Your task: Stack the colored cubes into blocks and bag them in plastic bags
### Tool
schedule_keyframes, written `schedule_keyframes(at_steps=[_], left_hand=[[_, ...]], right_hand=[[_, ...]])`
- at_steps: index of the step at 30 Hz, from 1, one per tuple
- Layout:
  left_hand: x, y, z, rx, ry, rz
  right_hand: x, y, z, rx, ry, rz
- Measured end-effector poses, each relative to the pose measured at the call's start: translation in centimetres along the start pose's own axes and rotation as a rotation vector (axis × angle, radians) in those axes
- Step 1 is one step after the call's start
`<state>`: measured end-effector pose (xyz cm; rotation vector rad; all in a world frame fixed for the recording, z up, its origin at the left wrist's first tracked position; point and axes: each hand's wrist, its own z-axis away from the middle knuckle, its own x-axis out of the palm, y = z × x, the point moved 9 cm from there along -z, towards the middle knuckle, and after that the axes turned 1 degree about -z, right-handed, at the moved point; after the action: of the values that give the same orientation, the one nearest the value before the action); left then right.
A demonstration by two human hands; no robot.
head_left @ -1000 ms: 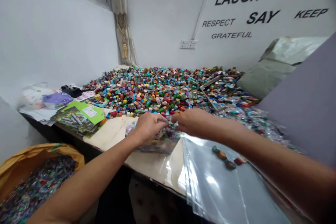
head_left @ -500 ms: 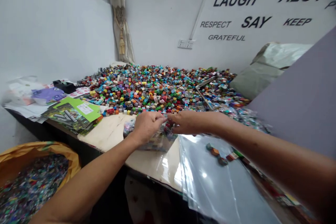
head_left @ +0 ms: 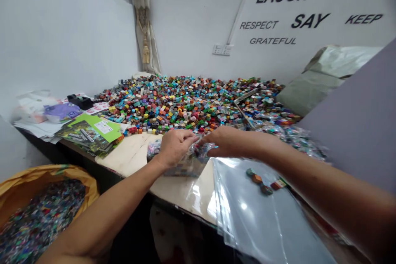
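Note:
A filled clear plastic bag lies on the pale tabletop in front of me, with small colourful pieces and brownish blocks showing through it. My left hand is closed at its upper edge, thumb against the bent forefinger, pinching the plastic. Opposite it, my right hand reaches in from the right with curled fingers at the bag's top. Its fingertips are blurred among shiny wrapping, and what they grip is not clear. Beside the bag, under my right forearm, flat clear plastic bags lie stacked with several loose cubes on top.
A wide heap of small coloured cubes covers the table's back, with a bent metal bar on it. Printed booklets and a black tape dispenser lie left. An orange-yellow sack of small pieces stands below the left edge.
The view has shifted slightly. My right hand has moved a little at the bag's top, its fingers nearer the wrapping. My left hand keeps its pinch.

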<state>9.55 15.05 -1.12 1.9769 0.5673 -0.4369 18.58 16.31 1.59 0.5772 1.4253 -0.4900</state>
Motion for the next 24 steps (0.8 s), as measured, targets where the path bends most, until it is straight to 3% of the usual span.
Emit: schedule_keyframes(at_steps=[2, 3, 5, 7, 9, 12, 14, 17, 22, 24], left_hand=[[-0.2, -0.3, -0.1, -0.031, -0.006, 0.004], [-0.3, -0.5, -0.2, -0.051, -0.018, 0.009], [-0.5, -0.7, -0.3, -0.085, -0.038, 0.023], [-0.6, -0.8, -0.3, -0.107, -0.050, 0.033], [-0.4, -0.7, -0.2, -0.111, -0.067, 0.036], [0.4, -0.4, 0.0, -0.114, -0.117, 0.047], [0.7, -0.4, 0.1, -0.118, -0.134, 0.046], [0.9, -0.3, 0.1, -0.125, -0.144, 0.054], [1.2, -0.3, -0.3, -0.140, -0.165, 0.078], [1.1, -0.3, -0.4, -0.138, -0.161, 0.089]], right_hand=[[0.1, -0.5, 0.5, 0.002, -0.094, 0.085], [-0.4, -0.6, 0.9, 0.014, -0.064, 0.081], [-2.2, 0.0, 2.1, 0.066, 0.184, -0.099], [-2.8, 2.0, 4.1, 0.131, 0.488, -0.447], [-0.1, 4.5, 5.2, 0.215, 0.627, -0.843], [6.5, 4.8, 3.3, 0.179, 0.393, -1.394], [8.7, 3.4, 1.7, 0.064, 0.241, -1.548], [8.9, 2.4, 0.6, -0.015, 0.222, -1.454], [7.1, 3.3, 1.5, 0.109, 0.496, -1.032], [6.7, 3.6, 1.9, 0.147, 0.535, -0.972]])
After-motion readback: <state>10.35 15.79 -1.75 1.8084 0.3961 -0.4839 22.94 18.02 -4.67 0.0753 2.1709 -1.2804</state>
